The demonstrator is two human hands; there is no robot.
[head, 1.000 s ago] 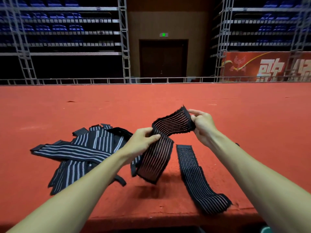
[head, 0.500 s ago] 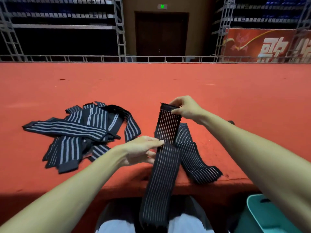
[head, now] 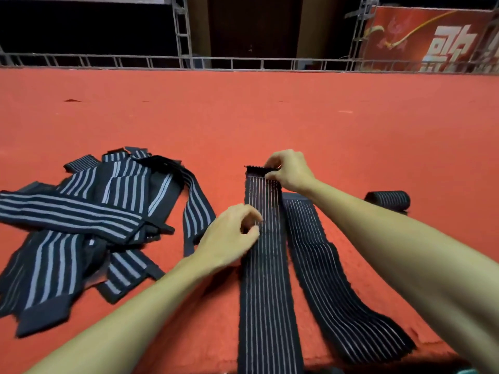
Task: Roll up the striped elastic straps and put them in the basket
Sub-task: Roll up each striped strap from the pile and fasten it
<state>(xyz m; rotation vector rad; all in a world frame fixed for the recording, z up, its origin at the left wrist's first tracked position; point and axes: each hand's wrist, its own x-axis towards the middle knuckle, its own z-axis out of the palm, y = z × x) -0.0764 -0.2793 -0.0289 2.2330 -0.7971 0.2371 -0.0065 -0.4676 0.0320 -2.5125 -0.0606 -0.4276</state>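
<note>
A black elastic strap with thin pale stripes [head: 267,287] lies flat and lengthwise on the red surface, its near end hanging over the front edge. My right hand [head: 290,171] pinches the strap's far end, where a dark fastener patch sits. My left hand [head: 232,238] rests at the strap's left edge about midway, fingers curled onto the fabric. A second thin-striped strap [head: 332,287] lies beside it on the right, partly under it. The basket is almost out of view.
A tangled pile of black straps with wider grey stripes [head: 89,225] lies to the left. A rolled strap [head: 388,201] sits at the right behind my right forearm. The red carpeted surface [head: 270,117] reaches back to a metal railing [head: 243,63].
The strap, held up in the air a second ago, now lies flat on the surface. My right hand has moved its far end forward and down; the view has tilted downward.
</note>
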